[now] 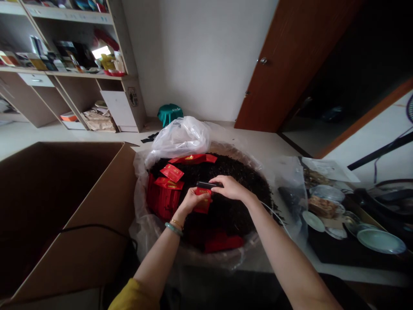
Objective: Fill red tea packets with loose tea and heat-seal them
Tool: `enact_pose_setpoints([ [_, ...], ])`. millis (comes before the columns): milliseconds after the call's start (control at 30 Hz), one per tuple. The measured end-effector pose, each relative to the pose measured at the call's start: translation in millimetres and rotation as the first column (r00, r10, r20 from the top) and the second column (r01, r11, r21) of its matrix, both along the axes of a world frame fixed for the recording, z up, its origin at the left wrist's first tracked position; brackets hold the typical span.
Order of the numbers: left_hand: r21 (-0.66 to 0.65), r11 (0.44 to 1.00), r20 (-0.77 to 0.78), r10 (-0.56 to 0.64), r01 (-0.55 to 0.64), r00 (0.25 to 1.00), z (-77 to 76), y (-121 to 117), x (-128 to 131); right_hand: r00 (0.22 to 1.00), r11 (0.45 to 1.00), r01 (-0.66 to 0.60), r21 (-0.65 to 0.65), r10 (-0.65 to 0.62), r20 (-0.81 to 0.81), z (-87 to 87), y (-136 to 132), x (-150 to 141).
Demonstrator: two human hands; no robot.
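Note:
My left hand (190, 201) pinches a small red packet (202, 207) with gold lettering, held upright over the dark loose tea leaves (235, 215). My right hand (230, 188) grips a slim black bar-shaped tool (206, 185), which lies across the packet's top edge; whether its jaws are closed on the packet I cannot tell. The leaves fill a wide round container lined with a clear plastic bag (185, 137). Left of my hands stands a tight row of red packets (161, 201), with a loose red packet (172, 172) above it. More red packets (224, 242) lie at the near side.
An open cardboard box (106, 202) stands at the left, a black cord over its side. A white cord (274, 213) passes beside my right forearm. Dishes (380, 241) sit on a dark surface at the right. Behind are shelves (80, 75) and a brown door (274, 69).

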State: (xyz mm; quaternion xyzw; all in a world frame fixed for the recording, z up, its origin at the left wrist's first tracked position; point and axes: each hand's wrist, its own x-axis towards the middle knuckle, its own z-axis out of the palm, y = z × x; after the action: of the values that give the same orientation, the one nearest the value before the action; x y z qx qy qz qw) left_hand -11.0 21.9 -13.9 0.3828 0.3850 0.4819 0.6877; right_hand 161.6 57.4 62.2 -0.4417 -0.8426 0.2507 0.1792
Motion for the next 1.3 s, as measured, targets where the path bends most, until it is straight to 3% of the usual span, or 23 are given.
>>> enact_pose_setpoints([
  [200,-0.007,1.000,0.009,-0.004,0.004,1.000,-1.8,0.9,0.4,0.999,0.998,0.006,0.059,-0.008,0.035,1.8,-3.7,-3.5],
  [600,0.030,0.999,0.008,-0.045,0.045,0.999,-5.9,0.7,0.0,0.998,1.000,0.026,-0.003,-0.026,-0.052,-4.9,-4.0,-6.5],
  [1300,0.042,0.999,-0.015,-0.031,0.032,0.999,-10.6,2.6,0.2,0.999,0.999,0.025,0.037,-0.026,0.030,1.0,-7.2,-8.3],
])
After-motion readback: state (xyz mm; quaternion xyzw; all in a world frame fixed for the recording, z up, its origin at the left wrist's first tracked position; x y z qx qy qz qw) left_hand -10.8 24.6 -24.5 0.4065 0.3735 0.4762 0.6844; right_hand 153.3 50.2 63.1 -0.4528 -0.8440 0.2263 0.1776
